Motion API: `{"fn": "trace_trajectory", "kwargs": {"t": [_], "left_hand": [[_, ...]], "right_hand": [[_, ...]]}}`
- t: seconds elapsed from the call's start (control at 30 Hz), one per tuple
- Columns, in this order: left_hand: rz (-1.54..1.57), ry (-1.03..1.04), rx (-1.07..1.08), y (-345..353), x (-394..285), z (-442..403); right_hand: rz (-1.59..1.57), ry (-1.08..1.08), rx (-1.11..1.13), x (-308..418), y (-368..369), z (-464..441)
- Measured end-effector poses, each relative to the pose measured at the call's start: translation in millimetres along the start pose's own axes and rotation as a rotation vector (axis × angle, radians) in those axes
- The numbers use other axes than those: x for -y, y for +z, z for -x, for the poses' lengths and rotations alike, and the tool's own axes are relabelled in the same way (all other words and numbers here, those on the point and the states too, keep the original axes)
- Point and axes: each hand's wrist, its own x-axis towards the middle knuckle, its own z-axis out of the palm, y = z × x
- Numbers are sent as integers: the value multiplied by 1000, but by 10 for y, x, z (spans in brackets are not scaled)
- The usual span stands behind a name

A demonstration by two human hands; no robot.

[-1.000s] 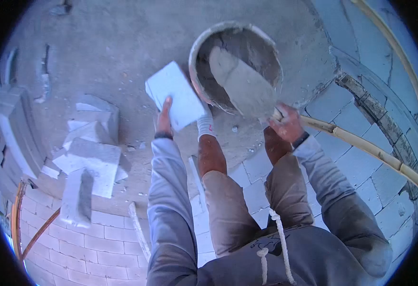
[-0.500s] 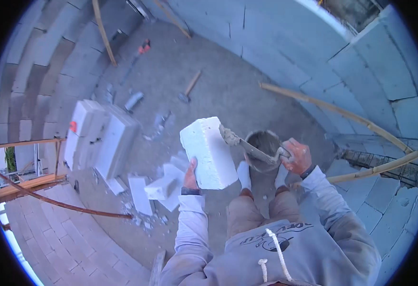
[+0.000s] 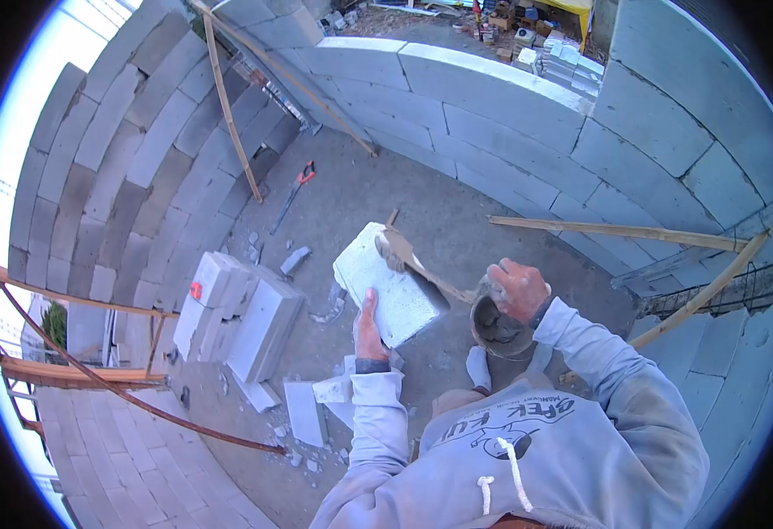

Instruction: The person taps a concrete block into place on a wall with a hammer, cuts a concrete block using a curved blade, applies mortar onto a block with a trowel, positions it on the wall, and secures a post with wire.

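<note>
Grey floor (image 3: 351, 185) beneath a white, rectangular block (image 3: 401, 298)

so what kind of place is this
Probably a building under construction: bare block walls, stacked blocks, and a trowel carrying what looks like mortar in the right hand.

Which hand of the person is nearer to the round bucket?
Right. The right hand overlaps the bucket in view; the left hand is farther away, to its left, holding the white block.
</note>
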Motion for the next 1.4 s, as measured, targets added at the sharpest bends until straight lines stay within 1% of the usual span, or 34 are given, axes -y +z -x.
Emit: {"fn": "trace_trajectory", "kwargs": {"t": [0.1, 0.13, 0.2, 0.3, 0.4, 0.5, 0.6, 0.7, 0.8, 0.9, 1.0, 1.13, 1.23, 1.4], "left_hand": [[-4, 27, -51, -38, 18, 27], [-13, 35, -72, -48, 13, 28], [46, 52, -24, -78, 18, 50], [167, 73, 68, -7, 1, 136], [243, 93, 120, 113, 7, 216], [248, 126, 117, 205, 31, 149], [216, 103, 111, 248, 13, 183], [151, 66, 61, 119, 61, 118], [112, 62, 45, 76, 47, 154], [190, 40, 77, -7, 81, 243], [250, 35, 115, -56, 50, 381], [280, 57, 221, -47, 40, 470], [195, 8, 221, -37, 4, 532], [175, -111, 220, -148, 102, 483]], "right_hand": [[-80, 10, 37, 3, -69, 174], [-149, 22, 34, 9, -102, 230], [-285, 42, 35, 36, -182, 313], [-292, 112, -39, 93, -246, 388], [-149, 178, -76, 164, -379, 305], [50, 6, -72, 138, -416, 265], [144, -24, 7, 172, -448, 331], [103, -80, 48, 204, -553, 443], [9, -15, 70, 161, -532, 605], [-237, 163, 82, 205, -449, 735], [-206, 213, -5, 236, -380, 691], [-105, 153, 1, 113, -312, 534], [-6, 91, 57, 60, -340, 431], [130, -41, 106, -15, -389, 471]]}}
